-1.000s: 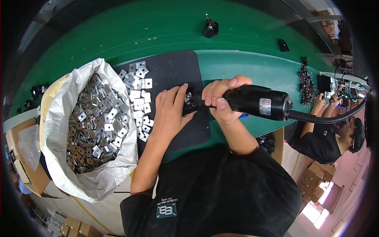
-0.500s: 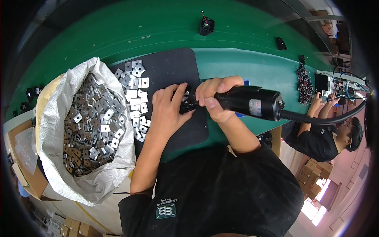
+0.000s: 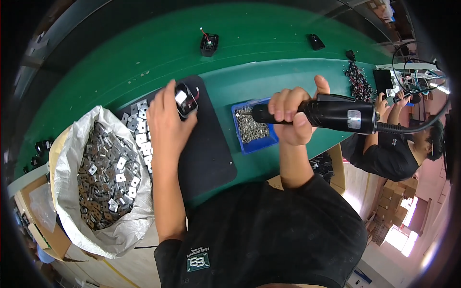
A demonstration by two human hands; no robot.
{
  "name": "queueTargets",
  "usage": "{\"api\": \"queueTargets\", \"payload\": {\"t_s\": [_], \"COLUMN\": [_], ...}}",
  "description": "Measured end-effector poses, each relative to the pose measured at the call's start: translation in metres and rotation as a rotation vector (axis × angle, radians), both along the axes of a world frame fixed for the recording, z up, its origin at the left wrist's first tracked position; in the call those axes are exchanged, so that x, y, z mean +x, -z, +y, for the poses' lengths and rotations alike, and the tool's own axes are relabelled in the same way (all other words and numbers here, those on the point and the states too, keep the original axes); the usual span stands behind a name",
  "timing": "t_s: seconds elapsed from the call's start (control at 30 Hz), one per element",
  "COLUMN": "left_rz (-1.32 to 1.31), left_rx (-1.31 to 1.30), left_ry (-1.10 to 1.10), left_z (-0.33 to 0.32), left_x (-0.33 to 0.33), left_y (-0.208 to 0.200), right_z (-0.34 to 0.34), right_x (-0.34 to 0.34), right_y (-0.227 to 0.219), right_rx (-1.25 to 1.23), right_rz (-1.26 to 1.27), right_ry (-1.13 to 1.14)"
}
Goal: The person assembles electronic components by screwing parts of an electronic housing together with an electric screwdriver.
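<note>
1. Left of the mat [image 3: 211,153], a sack [image 3: 96,211] holds plates.
2. Left hand [image 3: 165,122] grips a black part [image 3: 186,100] over the mat; a loose hold could drop it.
3. Right of the mat, right hand [image 3: 294,115] clasps the driver [image 3: 331,115] above the screw tray [image 3: 254,126]; its cord might snag.

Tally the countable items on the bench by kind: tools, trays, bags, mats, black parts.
Electric screwdriver in right hand: 1
Blue screw tray: 1
White sack of metal plates: 1
Black mat: 1
Small black part in left hand: 1
Black parts on green belt: 2
Total: 7
</note>
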State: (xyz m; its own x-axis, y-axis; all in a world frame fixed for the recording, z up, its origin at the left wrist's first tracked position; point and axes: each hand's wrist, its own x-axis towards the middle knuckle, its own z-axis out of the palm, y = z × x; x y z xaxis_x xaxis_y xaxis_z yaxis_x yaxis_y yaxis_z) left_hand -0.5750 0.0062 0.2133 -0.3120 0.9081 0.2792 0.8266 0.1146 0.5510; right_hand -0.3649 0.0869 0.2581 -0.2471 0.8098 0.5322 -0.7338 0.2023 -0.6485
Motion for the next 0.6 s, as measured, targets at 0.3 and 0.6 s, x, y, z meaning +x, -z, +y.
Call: {"api": "queueTargets", "payload": {"t_s": [0.3, 0.6], "left_rz": [0.169, 0.487], "left_rx": [-0.293, -0.086], "left_ry": [-0.086, -0.036], "left_z": [0.094, 0.155], "left_x": [-0.050, 0.013], "left_y": [0.024, 0.025], "right_z": [0.010, 0.016], "right_x": [0.024, 0.028], "right_y": [0.054, 0.049], "right_rx": [-0.017, 0.067], "right_rz": [-0.376, -0.237], "right_ry": [0.334, 0.202]}}
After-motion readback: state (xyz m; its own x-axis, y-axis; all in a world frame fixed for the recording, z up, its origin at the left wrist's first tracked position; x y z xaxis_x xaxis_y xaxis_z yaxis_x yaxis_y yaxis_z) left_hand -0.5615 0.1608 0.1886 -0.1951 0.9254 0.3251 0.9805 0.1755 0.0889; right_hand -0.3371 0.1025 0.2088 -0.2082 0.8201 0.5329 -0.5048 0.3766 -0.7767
